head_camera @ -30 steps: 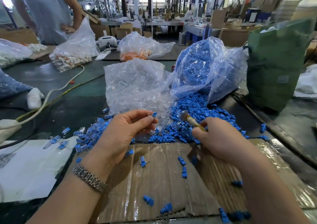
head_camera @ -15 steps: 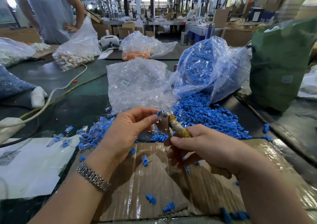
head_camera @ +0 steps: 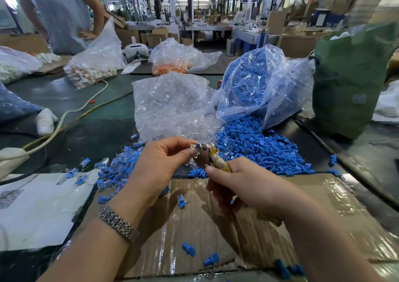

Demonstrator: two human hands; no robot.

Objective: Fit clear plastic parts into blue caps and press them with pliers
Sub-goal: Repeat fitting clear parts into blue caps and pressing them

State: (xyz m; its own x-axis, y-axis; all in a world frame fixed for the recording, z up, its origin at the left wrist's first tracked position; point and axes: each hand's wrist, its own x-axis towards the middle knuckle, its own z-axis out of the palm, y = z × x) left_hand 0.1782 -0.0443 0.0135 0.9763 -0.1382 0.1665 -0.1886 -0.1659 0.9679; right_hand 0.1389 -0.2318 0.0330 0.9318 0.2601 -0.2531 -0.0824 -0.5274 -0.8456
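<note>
My left hand (head_camera: 160,165) pinches a small blue cap with a clear part (head_camera: 197,146) between thumb and fingertips. My right hand (head_camera: 241,184) grips the taped yellow handles of the pliers (head_camera: 208,156), whose metal jaws meet the cap at my left fingertips. A heap of loose blue caps (head_camera: 259,150) spills from a clear bag (head_camera: 263,83) behind my hands. A second clear bag (head_camera: 170,104) holds the clear plastic parts. Assembled blue-and-clear pieces (head_camera: 112,171) lie in a pile at my left wrist.
A taped cardboard sheet (head_camera: 216,227) lies under my hands with a few stray caps. White paper (head_camera: 38,206) lies left, cables (head_camera: 71,117) behind it. A green sack (head_camera: 349,80) stands right. Bags of orange (head_camera: 172,65) and white parts sit at the back, near a standing person (head_camera: 58,11).
My right hand swung the pliers left and up from the blue heap to the cap pinched in my left hand; the jaws now sit on the cap. My left hand barely moved.
</note>
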